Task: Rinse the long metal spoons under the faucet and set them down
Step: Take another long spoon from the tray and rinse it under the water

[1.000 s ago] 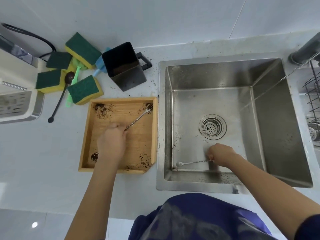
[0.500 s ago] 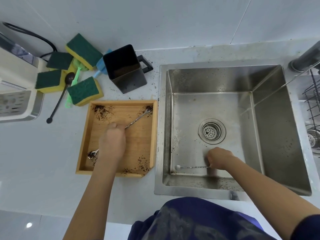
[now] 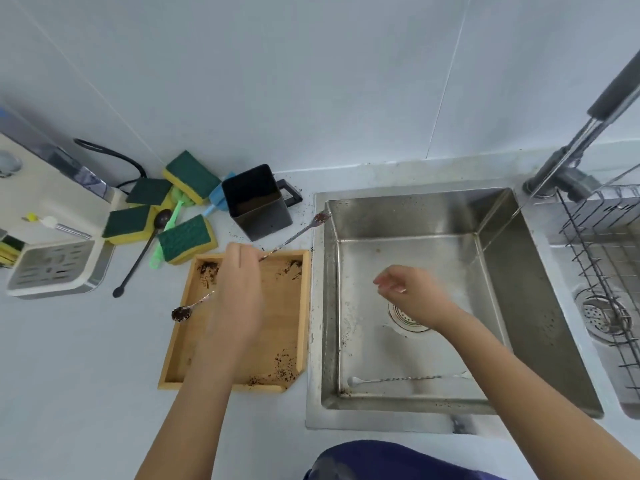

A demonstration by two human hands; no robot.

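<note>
My left hand [image 3: 239,289] is closed on the middle of a long twisted metal spoon [image 3: 294,235], held above the wooden tray [image 3: 304,306]. Its bowl end, caked with dark grounds, points left and its forked end reaches the sink's left rim. My right hand [image 3: 412,296] hovers over the steel sink [image 3: 540,323] near the drain, fingers apart and holding nothing. A second long spoon [image 3: 398,378] lies flat on the sink floor along the front wall. The faucet [image 3: 588,133] rises at the upper right.
Green-and-yellow sponges [image 3: 185,239], a black-handled spoon [image 3: 138,261], a green brush and a black square container [image 3: 256,202] crowd the counter behind the tray. A white appliance [image 3: 52,237] stands at far left. A wire dish rack [image 3: 602,271] sits right of the sink. Dark grounds speckle the tray and counter.
My left hand has lifted the dirty spoon up out of the tray. My right hand has let go of the spoon on the sink floor and risen toward the drain.
</note>
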